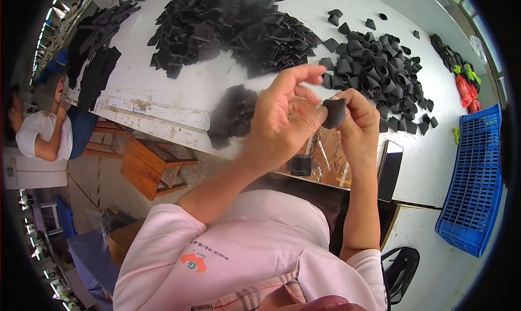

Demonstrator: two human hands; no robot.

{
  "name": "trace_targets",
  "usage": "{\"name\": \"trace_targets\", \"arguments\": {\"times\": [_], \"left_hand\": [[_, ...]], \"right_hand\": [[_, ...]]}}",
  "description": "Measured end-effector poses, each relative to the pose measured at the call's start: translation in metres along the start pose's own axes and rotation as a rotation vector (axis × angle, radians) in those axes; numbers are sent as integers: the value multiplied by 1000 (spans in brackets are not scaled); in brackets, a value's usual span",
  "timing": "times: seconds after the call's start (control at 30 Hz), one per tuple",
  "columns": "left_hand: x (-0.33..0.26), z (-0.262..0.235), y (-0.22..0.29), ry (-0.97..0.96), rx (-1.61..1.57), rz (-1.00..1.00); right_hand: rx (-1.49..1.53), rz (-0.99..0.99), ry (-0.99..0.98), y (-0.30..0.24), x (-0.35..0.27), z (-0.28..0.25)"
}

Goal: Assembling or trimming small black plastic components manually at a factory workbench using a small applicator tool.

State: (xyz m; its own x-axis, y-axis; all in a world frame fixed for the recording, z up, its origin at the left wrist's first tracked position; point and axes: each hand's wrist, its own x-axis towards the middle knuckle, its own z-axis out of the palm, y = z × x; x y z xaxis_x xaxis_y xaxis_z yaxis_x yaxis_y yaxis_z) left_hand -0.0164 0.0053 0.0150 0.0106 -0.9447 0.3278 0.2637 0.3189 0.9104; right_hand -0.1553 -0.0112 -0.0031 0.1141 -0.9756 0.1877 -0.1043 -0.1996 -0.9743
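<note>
In front of my body, my right hand [359, 119] pinches a small black fabric piece [335, 114] between thumb and fingers. My left hand [283, 107] is raised beside it, fingers curved and apart, its thumb at the left edge of the piece. Behind my left wrist lies a small heap of flat black pieces [230, 115]. Below the hands, another black piece [300, 165] rests at the front edge of a worn brown board [331, 162]. Beyond my right hand spreads a pile of black pieces curled into short tubes [380, 67].
A large heap of flat black pieces [190, 29] covers the table's far middle, with long black strips [100, 31] at far left. A dark flat panel [389, 171] lies right of the board. A blue crate [471, 175] stands at right, a wooden stool [145, 167] and another person [49, 134] at left.
</note>
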Motion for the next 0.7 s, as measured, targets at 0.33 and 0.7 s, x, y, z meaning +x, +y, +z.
{"name": "trace_targets", "arguments": {"times": [0.33, 0.7], "left_hand": [[16, -6, 2, -150, 141, 291], [7, 6, 4, -32, 283, 115]], "right_hand": [[-201, -472, 143, -23, -12, 1], [-355, -492, 317, -23, -18, 16]]}}
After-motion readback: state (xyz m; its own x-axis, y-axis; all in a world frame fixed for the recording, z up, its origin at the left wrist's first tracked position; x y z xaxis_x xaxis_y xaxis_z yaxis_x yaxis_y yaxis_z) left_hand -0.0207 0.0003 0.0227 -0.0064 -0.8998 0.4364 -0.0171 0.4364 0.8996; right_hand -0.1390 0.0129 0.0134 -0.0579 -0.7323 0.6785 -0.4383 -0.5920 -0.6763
